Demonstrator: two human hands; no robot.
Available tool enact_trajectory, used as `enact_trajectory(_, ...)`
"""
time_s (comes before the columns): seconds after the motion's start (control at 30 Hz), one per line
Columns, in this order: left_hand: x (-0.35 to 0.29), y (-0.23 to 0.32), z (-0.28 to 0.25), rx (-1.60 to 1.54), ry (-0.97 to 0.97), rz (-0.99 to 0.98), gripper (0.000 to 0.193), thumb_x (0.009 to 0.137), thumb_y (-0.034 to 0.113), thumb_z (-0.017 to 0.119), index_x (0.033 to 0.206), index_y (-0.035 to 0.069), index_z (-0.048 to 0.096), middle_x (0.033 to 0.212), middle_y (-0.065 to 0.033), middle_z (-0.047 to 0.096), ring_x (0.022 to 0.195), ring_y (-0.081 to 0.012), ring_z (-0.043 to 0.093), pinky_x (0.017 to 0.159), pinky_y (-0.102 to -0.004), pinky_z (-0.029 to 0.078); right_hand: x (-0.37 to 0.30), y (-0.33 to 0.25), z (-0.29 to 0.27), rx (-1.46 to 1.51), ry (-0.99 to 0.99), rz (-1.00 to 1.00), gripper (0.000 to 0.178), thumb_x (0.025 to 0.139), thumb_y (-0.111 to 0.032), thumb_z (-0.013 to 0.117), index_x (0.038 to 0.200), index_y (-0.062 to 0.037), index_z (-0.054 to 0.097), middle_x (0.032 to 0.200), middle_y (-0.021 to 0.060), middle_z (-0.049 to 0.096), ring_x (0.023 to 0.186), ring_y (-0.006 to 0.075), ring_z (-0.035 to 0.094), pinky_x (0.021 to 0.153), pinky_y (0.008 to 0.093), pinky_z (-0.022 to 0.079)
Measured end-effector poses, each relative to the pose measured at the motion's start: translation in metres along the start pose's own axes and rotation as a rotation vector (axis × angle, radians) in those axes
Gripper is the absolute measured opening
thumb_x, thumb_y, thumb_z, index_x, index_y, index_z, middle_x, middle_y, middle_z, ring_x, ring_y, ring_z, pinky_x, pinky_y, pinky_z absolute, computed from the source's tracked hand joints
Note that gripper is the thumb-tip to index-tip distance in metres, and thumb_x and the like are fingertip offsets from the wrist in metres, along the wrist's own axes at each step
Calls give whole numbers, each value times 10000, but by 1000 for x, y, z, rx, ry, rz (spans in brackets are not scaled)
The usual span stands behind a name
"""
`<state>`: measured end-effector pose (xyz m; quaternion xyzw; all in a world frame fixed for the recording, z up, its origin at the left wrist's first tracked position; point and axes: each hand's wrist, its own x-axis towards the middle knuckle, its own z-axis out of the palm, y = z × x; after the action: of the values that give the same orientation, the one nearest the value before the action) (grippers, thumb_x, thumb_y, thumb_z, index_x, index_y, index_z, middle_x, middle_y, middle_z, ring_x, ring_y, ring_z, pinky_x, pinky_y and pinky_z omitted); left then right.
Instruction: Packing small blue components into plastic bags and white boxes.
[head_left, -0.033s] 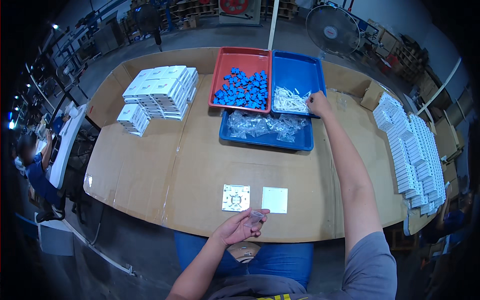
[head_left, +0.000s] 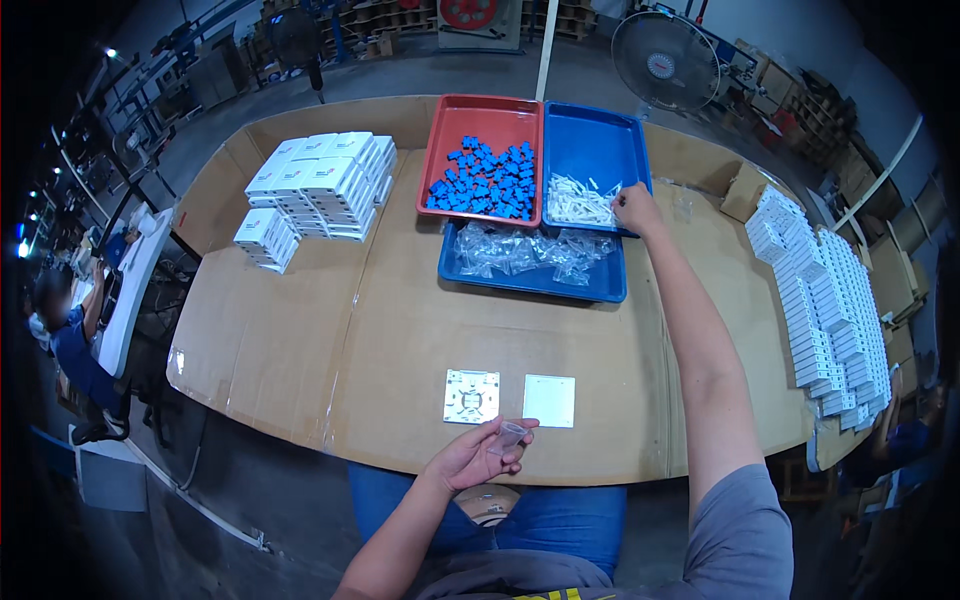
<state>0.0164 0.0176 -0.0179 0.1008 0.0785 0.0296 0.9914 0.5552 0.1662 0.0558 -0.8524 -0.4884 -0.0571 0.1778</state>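
Note:
Near the table's front edge, my left hand (head_left: 470,460) holds a small clear plastic bag (head_left: 510,436), its mouth spread between thumb and fingers. Just beyond that hand lie a square white plate with a round cutout pattern (head_left: 471,397) and a plain white square cover (head_left: 550,401), side by side. My right arm is stretched far out to the blue tray (head_left: 597,130). There my right hand (head_left: 638,210) is at the right end of a heap of slim white pieces (head_left: 582,200). Its fingers are bunched together; whatever lies between them is too small to make out.
A red tray (head_left: 490,115) with blue clip-like parts (head_left: 485,180) stands left of the blue tray. In front, a lower blue tray (head_left: 535,288) holds clear bags (head_left: 510,248). White box stacks (head_left: 325,180) stand left, stacked white units (head_left: 820,300) right. A co-worker (head_left: 75,340) sits far left.

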Motion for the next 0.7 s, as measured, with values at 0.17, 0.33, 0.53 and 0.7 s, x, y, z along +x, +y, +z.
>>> enact_trajectory(0.17,-2,0,0,21,25,0,587,1135,395,400,1540,-28,417,1190,-67,610,851,-135,562,827,-332,494,-7,-14,-4,27,-13,40,131,849,-202,751,929,-108,797,1176,161,648,1084,366,667,958,471,555)
enact_trajectory(0.33,-1,2,0,15,25,12,584,1133,403,405,1528,-26,437,1185,-68,610,846,-136,557,826,-331,492,-10,-28,-3,23,47,68,142,845,-194,746,948,-111,796,1191,159,646,1089,368,669,962,470,555)
enact_trajectory(0.53,4,3,-5,5,13,6,558,1131,420,405,1450,-23,522,1147,-70,619,830,-145,553,833,-340,485,12,1,-9,39,133,9,118,830,-145,743,912,-70,785,1083,195,671,1055,375,663,935,465,551)
enact_trajectory(0.7,4,-1,-15,-50,-39,12,542,1131,420,409,1422,-17,542,1117,-74,627,811,-155,549,838,-347,484,17,8,-40,17,120,-79,123,817,-122,773,910,-42,768,1077,204,688,1003,351,687,896,454,561)
